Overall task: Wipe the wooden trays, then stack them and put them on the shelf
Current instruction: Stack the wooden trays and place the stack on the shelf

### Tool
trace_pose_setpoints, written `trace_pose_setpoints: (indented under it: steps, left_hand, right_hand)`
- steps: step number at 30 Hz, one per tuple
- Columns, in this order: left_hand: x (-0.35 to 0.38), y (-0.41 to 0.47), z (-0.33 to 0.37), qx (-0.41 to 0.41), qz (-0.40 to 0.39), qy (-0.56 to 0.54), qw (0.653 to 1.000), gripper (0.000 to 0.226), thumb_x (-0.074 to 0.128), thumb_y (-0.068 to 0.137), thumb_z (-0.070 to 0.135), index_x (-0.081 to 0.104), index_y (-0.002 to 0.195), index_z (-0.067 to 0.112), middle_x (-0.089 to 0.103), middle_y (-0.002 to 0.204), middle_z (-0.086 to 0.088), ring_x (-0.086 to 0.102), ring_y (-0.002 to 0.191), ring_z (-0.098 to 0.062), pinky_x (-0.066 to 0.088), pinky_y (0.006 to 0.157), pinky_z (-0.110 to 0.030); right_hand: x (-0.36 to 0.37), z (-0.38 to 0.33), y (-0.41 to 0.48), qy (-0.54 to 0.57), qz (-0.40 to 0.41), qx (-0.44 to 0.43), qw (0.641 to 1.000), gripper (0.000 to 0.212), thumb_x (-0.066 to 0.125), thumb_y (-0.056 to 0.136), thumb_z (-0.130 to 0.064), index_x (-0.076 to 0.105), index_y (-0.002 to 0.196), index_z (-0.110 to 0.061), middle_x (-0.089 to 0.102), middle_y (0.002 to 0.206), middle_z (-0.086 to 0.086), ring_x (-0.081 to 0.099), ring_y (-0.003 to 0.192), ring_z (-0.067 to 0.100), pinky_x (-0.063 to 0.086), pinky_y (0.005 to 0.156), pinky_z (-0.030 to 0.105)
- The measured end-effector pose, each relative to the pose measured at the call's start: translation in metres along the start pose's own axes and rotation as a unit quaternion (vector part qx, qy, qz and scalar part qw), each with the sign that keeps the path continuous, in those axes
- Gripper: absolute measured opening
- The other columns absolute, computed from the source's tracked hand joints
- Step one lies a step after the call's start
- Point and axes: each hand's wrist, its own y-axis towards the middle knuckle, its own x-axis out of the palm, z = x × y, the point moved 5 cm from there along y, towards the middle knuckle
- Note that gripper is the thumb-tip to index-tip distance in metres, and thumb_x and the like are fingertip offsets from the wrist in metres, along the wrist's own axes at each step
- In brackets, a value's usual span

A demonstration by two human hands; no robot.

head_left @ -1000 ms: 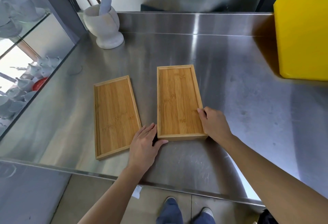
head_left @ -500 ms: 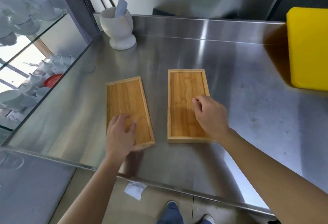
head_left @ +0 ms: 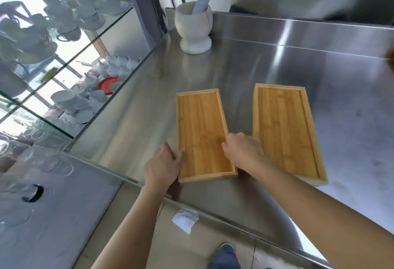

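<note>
Head view: two wooden trays are seen lying flat and side by side on the steel table [head_left: 319, 76], apart from each other, and the left tray [head_left: 202, 134] is being bracketed from both sides. The left hand [head_left: 163, 167] is laid against the tray's left rim near the front corner, fingers pressed together and curled along the edge; the right hand [head_left: 242, 153] is set over the right rim, knuckles up, fingers bent down onto the wood. Whether the rim is actually pinched cannot be told. This two-sided hold looks chosen so the tray can be lifted level, probably for stacking onto the right tray [head_left: 285, 128], which is left untouched just beside the right wrist. Both forearms are reached forward from the table's near edge, elbows low. No cloth is held. A stone mortar [head_left: 194, 32] is parked at the back corner, and the glass shelf [head_left: 85, 42] of white cups is waiting off to the left.
</note>
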Motion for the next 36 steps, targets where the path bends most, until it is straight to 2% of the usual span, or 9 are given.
trace_pose_setpoints:
  steps: [4, 7, 12, 16, 19, 22, 26, 31, 36]
  left_hand:
    - [0.004, -0.001, 0.014, 0.081, 0.012, 0.062, 0.995, 0.035, 0.030, 0.099, 0.041, 0.046, 0.100, 0.010, 0.067, 0.095, -0.008, 0.065, 0.083, -0.031, 0.054, 0.073, -0.043]
    - [0.005, -0.001, 0.018, 0.098, 0.020, 0.078, 0.992, 0.032, 0.027, 0.101, 0.035, 0.046, 0.100, 0.009, 0.068, 0.094, -0.009, 0.066, 0.081, -0.031, 0.054, 0.069, -0.040]
    - [0.000, 0.003, 0.017, 0.087, 0.019, 0.054, 0.995, 0.031, 0.029, 0.102, 0.028, 0.048, 0.098, 0.004, 0.067, 0.095, -0.017, 0.064, 0.087, -0.036, 0.044, 0.067, -0.037]
    - [-0.004, 0.002, 0.015, 0.054, 0.022, -0.073, 0.996, 0.029, 0.037, 0.100, 0.027, 0.051, 0.093, 0.002, 0.060, 0.082, -0.015, 0.059, 0.081, -0.037, 0.043, 0.068, -0.040]
    - [-0.015, 0.001, 0.029, 0.057, 0.049, -0.118, 0.990, 0.028, 0.042, 0.098, 0.027, 0.054, 0.085, 0.005, 0.054, 0.068, -0.002, 0.055, 0.068, -0.027, 0.037, 0.055, -0.034]
    - [-0.025, 0.003, 0.058, 0.082, 0.062, -0.143, 0.984, 0.027, 0.048, 0.097, 0.027, 0.056, 0.079, 0.008, 0.052, 0.063, 0.004, 0.047, 0.056, -0.012, 0.033, 0.049, -0.024]
    - [-0.022, 0.002, 0.104, 0.123, 0.050, -0.170, 0.976, 0.030, 0.052, 0.095, 0.029, 0.064, 0.085, 0.002, 0.062, 0.075, -0.005, 0.057, 0.070, -0.026, 0.040, 0.060, -0.030]
    - [0.001, -0.011, 0.155, 0.175, 0.000, -0.168, 0.970, 0.029, 0.051, 0.095, 0.028, 0.061, 0.081, 0.004, 0.058, 0.068, -0.002, 0.055, 0.063, -0.022, 0.040, 0.055, -0.029]
    - [0.024, -0.021, 0.182, 0.196, -0.034, -0.154, 0.968, 0.030, 0.050, 0.096, 0.027, 0.059, 0.083, 0.001, 0.053, 0.063, -0.003, 0.051, 0.059, -0.024, 0.037, 0.052, -0.029]
  right_hand:
    - [0.010, 0.000, 0.004, -0.015, -0.039, 0.058, 0.997, 0.024, 0.035, 0.092, 0.000, 0.056, 0.103, -0.002, 0.068, 0.098, 0.015, 0.065, 0.087, 0.032, 0.041, 0.060, 0.032]
    - [0.011, -0.002, 0.002, 0.004, -0.032, 0.073, 0.997, 0.028, 0.032, 0.088, 0.006, 0.052, 0.107, 0.000, 0.068, 0.097, 0.016, 0.065, 0.085, 0.032, 0.042, 0.059, 0.033]
    - [0.010, -0.006, -0.002, 0.072, -0.020, 0.055, 0.996, 0.023, 0.028, 0.093, 0.001, 0.047, 0.106, 0.000, 0.065, 0.096, 0.018, 0.062, 0.084, 0.034, 0.039, 0.060, 0.035]
    - [-0.003, -0.003, 0.005, 0.114, 0.019, 0.047, 0.992, 0.019, 0.028, 0.098, -0.012, 0.045, 0.101, -0.005, 0.059, 0.079, 0.010, 0.056, 0.065, 0.027, 0.032, 0.046, 0.031]
    - [-0.021, 0.008, 0.001, 0.140, 0.046, 0.042, 0.988, 0.020, 0.032, 0.099, -0.019, 0.046, 0.100, -0.006, 0.051, 0.069, 0.002, 0.052, 0.056, 0.018, 0.039, 0.048, 0.030]
    - [-0.043, 0.030, -0.007, 0.166, 0.068, 0.053, 0.982, 0.018, 0.034, 0.099, -0.023, 0.046, 0.095, -0.010, 0.043, 0.062, -0.004, 0.042, 0.048, 0.009, 0.033, 0.043, 0.022]
    - [-0.065, 0.070, -0.023, 0.175, 0.092, 0.089, 0.976, 0.017, 0.035, 0.098, -0.025, 0.041, 0.085, -0.016, 0.044, 0.062, -0.005, 0.042, 0.048, 0.007, 0.030, 0.043, 0.019]
    - [-0.072, 0.123, -0.046, 0.164, 0.109, 0.147, 0.969, 0.021, 0.036, 0.098, -0.025, 0.042, 0.083, -0.012, 0.050, 0.068, 0.003, 0.048, 0.056, 0.015, 0.038, 0.049, 0.027]
    - [-0.063, 0.156, -0.061, 0.172, 0.087, 0.198, 0.961, 0.023, 0.036, 0.098, -0.025, 0.046, 0.088, -0.007, 0.050, 0.073, 0.005, 0.047, 0.061, 0.016, 0.035, 0.050, 0.027]
